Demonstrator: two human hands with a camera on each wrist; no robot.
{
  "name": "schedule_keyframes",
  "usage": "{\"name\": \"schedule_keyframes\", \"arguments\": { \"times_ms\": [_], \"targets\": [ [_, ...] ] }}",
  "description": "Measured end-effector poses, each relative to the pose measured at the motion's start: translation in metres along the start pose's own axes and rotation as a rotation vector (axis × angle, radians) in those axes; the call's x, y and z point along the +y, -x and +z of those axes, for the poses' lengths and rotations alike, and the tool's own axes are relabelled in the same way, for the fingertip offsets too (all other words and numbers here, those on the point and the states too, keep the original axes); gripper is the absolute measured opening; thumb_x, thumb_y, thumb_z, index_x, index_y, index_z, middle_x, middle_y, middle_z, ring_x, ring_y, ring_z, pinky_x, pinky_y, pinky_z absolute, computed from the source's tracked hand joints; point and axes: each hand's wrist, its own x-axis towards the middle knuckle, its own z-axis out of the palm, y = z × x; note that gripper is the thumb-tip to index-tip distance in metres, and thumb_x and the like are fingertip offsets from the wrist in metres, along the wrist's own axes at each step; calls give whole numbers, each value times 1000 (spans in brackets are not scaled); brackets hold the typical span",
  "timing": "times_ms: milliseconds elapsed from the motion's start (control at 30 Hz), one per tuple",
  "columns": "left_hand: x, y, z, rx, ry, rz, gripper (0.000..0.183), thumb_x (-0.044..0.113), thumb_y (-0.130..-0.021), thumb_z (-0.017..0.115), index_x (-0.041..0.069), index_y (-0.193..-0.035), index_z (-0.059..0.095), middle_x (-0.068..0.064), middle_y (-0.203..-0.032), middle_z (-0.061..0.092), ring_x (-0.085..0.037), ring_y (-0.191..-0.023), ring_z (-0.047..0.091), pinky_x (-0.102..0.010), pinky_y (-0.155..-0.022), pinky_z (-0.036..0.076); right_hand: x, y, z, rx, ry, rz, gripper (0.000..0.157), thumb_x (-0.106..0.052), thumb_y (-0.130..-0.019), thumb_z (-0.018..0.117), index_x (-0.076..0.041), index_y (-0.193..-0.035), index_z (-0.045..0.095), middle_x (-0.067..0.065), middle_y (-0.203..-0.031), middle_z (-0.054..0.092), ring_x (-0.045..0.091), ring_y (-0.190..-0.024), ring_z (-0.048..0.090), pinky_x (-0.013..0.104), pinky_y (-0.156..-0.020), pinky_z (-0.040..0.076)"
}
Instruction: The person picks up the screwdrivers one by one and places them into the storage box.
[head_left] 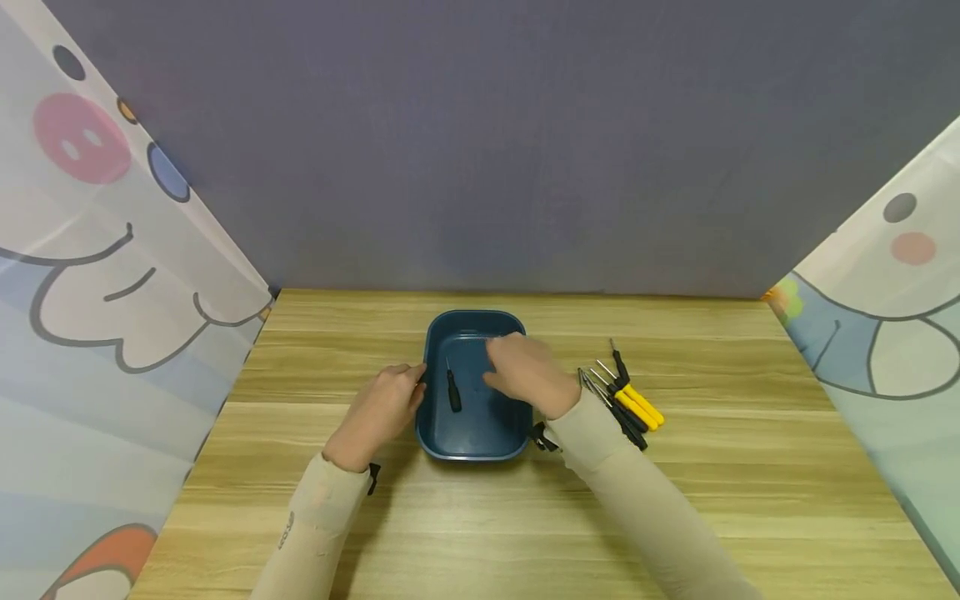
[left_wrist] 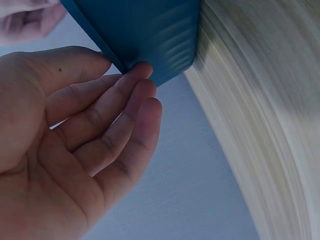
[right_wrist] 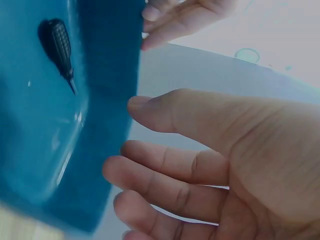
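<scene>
A blue plastic tray (head_left: pixel 480 437) lies on the table, with a small black screwdriver (head_left: pixel 453 393) in its left half. At the tray's left rim, my left hand (head_left: pixel 384 408) pinches the edge; the left wrist view shows the thumb on one side of the wall and the fingers (left_wrist: pixel 142 107) on the other. My right hand (head_left: pixel 528 371) hovers over the tray's right side. In the right wrist view its fingers (right_wrist: pixel 165 175) are loosely bent, thumb apart, holding nothing.
To the right of the tray lies a loose bundle of several screwdrivers (head_left: pixel 637 408), with yellow and black handles, their shafts pointing up and left. A grey panel (head_left: pixel 487 167) rises behind the wooden table (head_left: pixel 750 467). Printed cartoon sheets (head_left: pixel 112 292) hang at both sides.
</scene>
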Motion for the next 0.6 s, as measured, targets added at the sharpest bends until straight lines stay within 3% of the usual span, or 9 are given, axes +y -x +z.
{"name": "schedule_keyframes", "arguments": {
  "times_ms": [367, 600],
  "targets": [
    [-1, 0, 0, 13, -8, 14, 30, 1, -92, 69, -11, -119, 66, -21, -101, 70, -35, -90, 68, -44, -75, 58, 40, 51, -11, 40, 36, 111, 14, -22, -94, 69, -9, -94, 65, 0, -82, 61, 15, -62, 52, 30, -49, 43],
    [-2, 0, 1, 14, -10, 17, 31, 1, -92, 70, -11, -120, 66, -22, -102, 70, -36, -92, 68, -45, -76, 58, 72, 79, -13, 82, 22, 141, 14, -18, -94, 68, -4, -97, 68, 2, -80, 62, 15, -60, 52, 32, -49, 45]
  ]
}}
